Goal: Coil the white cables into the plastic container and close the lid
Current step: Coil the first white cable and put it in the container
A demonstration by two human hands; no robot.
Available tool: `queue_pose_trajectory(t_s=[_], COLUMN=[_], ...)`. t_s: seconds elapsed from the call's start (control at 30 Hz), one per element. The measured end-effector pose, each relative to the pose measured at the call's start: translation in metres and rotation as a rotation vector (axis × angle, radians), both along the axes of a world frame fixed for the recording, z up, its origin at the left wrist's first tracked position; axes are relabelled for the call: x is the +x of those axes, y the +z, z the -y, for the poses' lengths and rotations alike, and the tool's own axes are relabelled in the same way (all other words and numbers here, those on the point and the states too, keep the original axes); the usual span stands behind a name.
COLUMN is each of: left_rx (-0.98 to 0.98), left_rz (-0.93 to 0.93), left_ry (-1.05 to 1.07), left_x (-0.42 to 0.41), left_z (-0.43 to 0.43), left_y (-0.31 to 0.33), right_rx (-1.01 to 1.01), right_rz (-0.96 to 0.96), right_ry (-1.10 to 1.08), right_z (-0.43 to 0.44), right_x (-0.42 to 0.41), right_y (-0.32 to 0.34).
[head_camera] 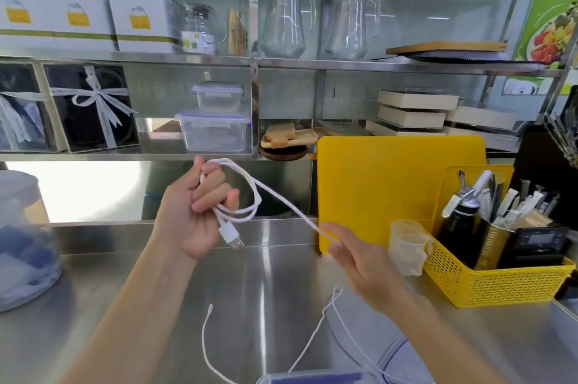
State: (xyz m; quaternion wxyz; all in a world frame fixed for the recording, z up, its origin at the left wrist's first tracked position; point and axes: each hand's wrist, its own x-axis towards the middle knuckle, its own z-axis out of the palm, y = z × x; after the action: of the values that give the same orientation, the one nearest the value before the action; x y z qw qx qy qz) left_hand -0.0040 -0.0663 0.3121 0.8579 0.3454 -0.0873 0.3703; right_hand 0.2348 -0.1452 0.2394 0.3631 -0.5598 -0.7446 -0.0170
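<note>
My left hand (197, 211) is raised above the steel counter, closed on a couple of loops of a white cable (250, 196). Its USB plug (230, 235) dangles below the fingers. The cable runs taut down to the right into my right hand (359, 258), whose fingers pinch it loosely. From there the cable drops onto the counter, where a thin white length (316, 330) trails beside a loose end (205, 336). The plastic container's blue-trimmed rim (312, 379) shows at the bottom edge; a clear lid (391, 346) with a blue seal lies next to it, partly under my right arm.
A yellow cutting board (391, 189) leans at the back right, with a yellow mesh basket (500, 283) of utensils and a plastic measuring cup (406, 246) before it. A round lidded tub (22, 242) stands at the left. Shelves behind carry pitchers, boxes and two clear containers (215, 130).
</note>
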Motion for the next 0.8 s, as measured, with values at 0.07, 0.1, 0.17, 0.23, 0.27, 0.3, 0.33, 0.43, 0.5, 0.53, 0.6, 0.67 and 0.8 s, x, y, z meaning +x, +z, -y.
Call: queue_pose_trajectory(t_s=[0.07, 0.1, 0.17, 0.23, 0.27, 0.3, 0.33, 0.43, 0.5, 0.53, 0.6, 0.67, 0.8], left_rx=[-0.141, -0.142, -0.079, 0.006, 0.062, 0.123, 0.182, 0.391, 0.495, 0.506, 0.464, 0.451, 0.435], left_rz=[-0.154, -0.268, -0.475, -0.658, -0.748, -0.829, -0.889, -1.034, -1.082, -1.075, -1.032, -1.026, -1.006], left_ry=[0.375, 0.544, 0.682, 0.668, 0.639, 0.603, 0.561, 0.461, 0.383, 0.340, 0.261, 0.215, 0.004], left_x=[0.003, 0.009, 0.020, 0.028, 0.031, 0.034, 0.037, 0.054, 0.062, 0.062, 0.061, 0.057, 0.046], left_z=[0.001, 0.004, 0.010, 0.017, 0.019, 0.022, 0.024, 0.038, 0.046, 0.048, 0.047, 0.041, 0.034], left_y=[-0.002, -0.004, -0.009, -0.016, -0.019, -0.022, -0.026, -0.035, -0.039, -0.039, -0.039, -0.040, -0.042], right_rx=[-0.026, -0.103, -0.287, -0.291, -0.247, -0.223, -0.207, -0.103, -0.063, -0.077, -0.131, -0.168, -0.316], right_rz=[0.287, 0.385, 0.463, 0.460, 0.438, 0.386, 0.316, 0.169, 0.043, -0.027, -0.142, -0.210, -0.347], right_ry=[0.076, 0.122, 0.213, 0.277, 0.310, 0.336, 0.362, 0.356, 0.270, 0.227, 0.212, 0.235, 0.230], right_z=[0.008, 0.010, 0.013, 0.016, 0.019, 0.021, 0.020, 0.016, 0.012, 0.009, 0.006, 0.004, 0.005], right_x=[-0.018, -0.025, -0.032, -0.036, -0.039, -0.041, -0.043, -0.049, -0.045, -0.042, -0.035, -0.030, -0.024], right_y=[0.004, 0.008, 0.018, 0.031, 0.037, 0.042, 0.045, 0.051, 0.049, 0.048, 0.046, 0.043, 0.041])
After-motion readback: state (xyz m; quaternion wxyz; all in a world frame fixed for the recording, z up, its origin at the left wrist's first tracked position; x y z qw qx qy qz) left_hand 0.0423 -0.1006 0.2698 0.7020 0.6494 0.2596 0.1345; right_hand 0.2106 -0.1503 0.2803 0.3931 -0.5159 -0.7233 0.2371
